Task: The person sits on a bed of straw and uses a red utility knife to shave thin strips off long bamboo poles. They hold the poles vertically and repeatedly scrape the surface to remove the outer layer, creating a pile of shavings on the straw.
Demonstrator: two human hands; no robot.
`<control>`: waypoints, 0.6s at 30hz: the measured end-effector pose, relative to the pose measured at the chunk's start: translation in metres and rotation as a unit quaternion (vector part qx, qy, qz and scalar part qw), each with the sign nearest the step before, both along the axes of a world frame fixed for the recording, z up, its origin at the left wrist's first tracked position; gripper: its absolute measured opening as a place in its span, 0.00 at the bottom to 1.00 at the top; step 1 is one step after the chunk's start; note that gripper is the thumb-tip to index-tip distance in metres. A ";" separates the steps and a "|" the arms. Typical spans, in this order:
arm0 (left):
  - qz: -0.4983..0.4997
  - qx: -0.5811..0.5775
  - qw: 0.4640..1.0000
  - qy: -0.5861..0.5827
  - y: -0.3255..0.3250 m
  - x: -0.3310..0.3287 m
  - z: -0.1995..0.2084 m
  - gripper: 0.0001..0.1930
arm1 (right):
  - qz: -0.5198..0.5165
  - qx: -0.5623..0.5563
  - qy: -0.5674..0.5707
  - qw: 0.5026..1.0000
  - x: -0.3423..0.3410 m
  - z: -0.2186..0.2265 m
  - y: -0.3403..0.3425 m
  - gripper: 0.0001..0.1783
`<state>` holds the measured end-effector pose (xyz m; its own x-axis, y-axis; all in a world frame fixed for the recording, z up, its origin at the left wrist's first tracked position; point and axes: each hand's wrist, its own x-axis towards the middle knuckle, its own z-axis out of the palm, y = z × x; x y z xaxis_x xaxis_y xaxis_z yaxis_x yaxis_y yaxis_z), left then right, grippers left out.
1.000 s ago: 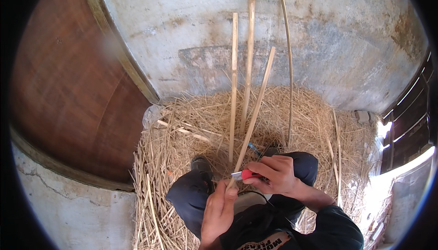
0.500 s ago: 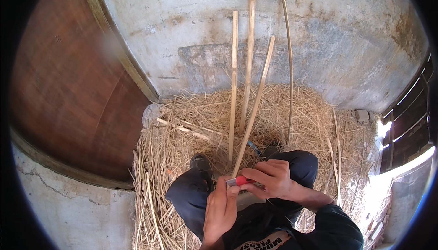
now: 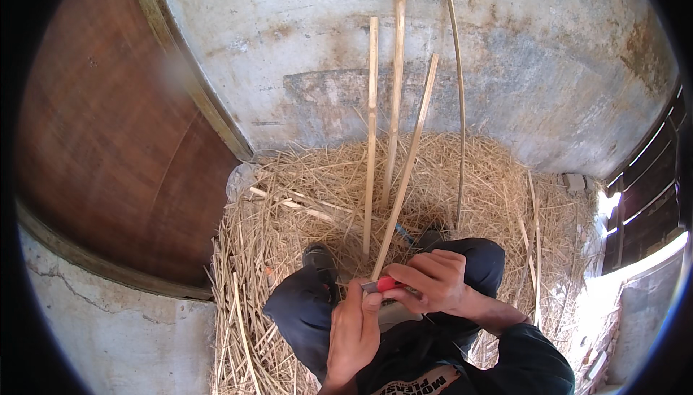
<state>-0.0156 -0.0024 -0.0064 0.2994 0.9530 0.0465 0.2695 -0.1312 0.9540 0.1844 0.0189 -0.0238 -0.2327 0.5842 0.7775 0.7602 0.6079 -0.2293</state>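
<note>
My right hand [image 3: 437, 279] is closed round the red handle of a small knife [image 3: 388, 284]. Its short metal blade points left and lies against the near end of a long pale bamboo strip [image 3: 406, 173]. My left hand [image 3: 355, 336] grips that end, its thumb and forefinger close to the blade. From there the strip slants away and up to the right, between my knees. How deep the blade sits in the strip cannot be made out, and the strip's lowest end is hidden by my left hand.
Two straight bamboo strips [image 3: 372, 117] [image 3: 393, 99] and a thin curved one [image 3: 458, 81] lean on the stained wall [image 3: 520, 99]. Straw [image 3: 498, 171] covers the floor, with bamboo pieces [image 3: 242, 323] at the left. A brown panel [image 3: 108, 150] stands at the left; dark slats [image 3: 646, 178] at the right.
Both hands, the knife and the held strip have shifted slightly right. The strip's far end sits a little higher. The grips look the same.
</note>
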 end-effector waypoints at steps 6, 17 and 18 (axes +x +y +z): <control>0.001 0.000 1.000 0.013 -0.004 -0.001 -0.003 0.14 | -0.012 0.013 -0.006 1.000 0.001 0.001 0.001 0.18; 0.005 0.008 1.000 0.004 -0.008 -0.005 -0.012 0.14 | -0.014 0.028 -0.029 0.999 0.003 0.005 0.005 0.18; 0.004 0.005 1.000 0.003 -0.008 -0.006 -0.012 0.14 | -0.016 0.027 -0.032 0.999 0.004 0.005 0.005 0.18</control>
